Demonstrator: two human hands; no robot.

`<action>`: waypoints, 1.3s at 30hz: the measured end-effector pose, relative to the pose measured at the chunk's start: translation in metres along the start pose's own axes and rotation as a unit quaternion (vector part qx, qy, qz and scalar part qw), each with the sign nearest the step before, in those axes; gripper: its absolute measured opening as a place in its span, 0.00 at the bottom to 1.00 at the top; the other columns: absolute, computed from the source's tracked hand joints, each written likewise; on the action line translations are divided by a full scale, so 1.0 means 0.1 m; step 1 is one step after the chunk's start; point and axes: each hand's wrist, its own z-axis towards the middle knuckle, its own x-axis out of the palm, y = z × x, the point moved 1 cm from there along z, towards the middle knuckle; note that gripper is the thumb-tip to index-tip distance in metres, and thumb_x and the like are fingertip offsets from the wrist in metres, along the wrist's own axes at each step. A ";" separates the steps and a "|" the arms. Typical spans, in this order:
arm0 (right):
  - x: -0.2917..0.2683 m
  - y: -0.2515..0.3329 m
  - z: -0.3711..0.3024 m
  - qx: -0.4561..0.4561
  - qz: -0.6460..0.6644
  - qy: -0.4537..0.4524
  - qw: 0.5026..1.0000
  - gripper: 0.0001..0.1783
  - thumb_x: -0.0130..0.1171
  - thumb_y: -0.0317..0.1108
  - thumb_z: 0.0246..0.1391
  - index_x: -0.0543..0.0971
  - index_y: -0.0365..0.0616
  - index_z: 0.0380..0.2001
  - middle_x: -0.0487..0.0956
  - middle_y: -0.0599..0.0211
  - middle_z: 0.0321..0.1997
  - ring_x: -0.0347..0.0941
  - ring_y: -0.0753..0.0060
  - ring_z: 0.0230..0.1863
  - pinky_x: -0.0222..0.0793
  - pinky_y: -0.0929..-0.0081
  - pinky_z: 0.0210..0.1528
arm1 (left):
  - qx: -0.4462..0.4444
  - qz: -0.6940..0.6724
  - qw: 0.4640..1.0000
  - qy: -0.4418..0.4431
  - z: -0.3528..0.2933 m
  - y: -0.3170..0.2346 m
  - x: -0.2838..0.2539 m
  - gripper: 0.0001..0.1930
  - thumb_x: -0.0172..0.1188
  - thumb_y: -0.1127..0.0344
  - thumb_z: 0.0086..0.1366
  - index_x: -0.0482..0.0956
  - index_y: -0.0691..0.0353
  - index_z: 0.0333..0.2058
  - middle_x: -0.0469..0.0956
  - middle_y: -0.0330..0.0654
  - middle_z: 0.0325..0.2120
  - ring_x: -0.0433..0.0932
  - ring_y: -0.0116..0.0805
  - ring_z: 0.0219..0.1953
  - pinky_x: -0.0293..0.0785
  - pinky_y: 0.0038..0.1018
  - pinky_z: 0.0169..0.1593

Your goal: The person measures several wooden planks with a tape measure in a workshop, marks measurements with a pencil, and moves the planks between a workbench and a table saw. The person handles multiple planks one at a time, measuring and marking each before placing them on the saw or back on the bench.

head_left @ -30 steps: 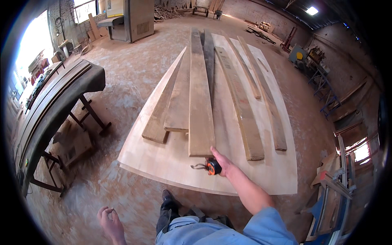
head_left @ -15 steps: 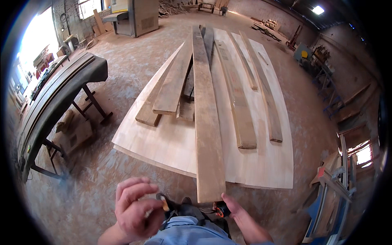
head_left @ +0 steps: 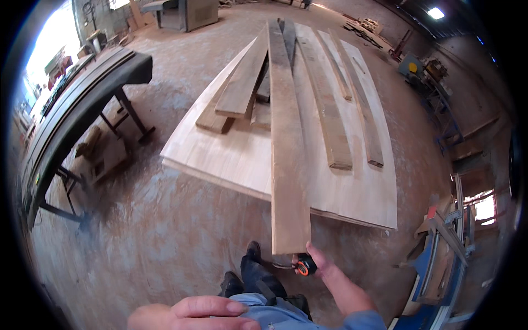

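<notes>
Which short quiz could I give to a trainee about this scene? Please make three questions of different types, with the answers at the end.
1. True or false: the near end of the long board sticks out past the near edge of the pale panel.

2. Choose one: which of the person's hands is at the near end of that board, together with the round black-and-orange tool?
A) left
B) right
C) both

3. Fill in the gap: the dark bench stands on the person's ____ side.

Key:
1. True.
2. B, the right hand.
3. Left.
</notes>
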 end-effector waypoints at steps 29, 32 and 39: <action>0.10 -0.09 0.25 0.059 -0.043 0.082 0.994 0.26 0.44 0.57 0.63 0.72 0.42 0.43 0.78 0.62 0.30 0.74 0.71 0.21 0.75 0.73 0.22 | -0.740 -0.216 0.636 0.044 -2.24 1.47 1.24 0.23 0.58 0.61 0.58 0.70 0.72 0.47 0.78 0.51 0.40 0.78 0.40 0.42 0.73 0.33 0.49; 0.14 0.05 0.21 -0.055 -0.152 0.015 0.987 0.28 0.46 0.59 0.61 0.75 0.42 0.38 0.77 0.65 0.26 0.74 0.74 0.22 0.72 0.77 0.21 | -0.709 -0.001 0.686 0.165 -1.80 1.31 1.35 0.27 0.59 0.54 0.56 0.70 0.75 0.44 0.79 0.58 0.37 0.79 0.48 0.42 0.74 0.36 0.47; 0.38 0.25 -0.01 -0.009 -0.182 0.048 0.982 0.27 0.48 0.60 0.60 0.73 0.44 0.38 0.76 0.69 0.26 0.74 0.79 0.26 0.69 0.80 0.22 | -0.609 0.173 0.701 0.328 -1.27 1.09 1.60 0.35 0.58 0.47 0.56 0.65 0.82 0.44 0.78 0.66 0.30 0.78 0.62 0.38 0.75 0.44 0.43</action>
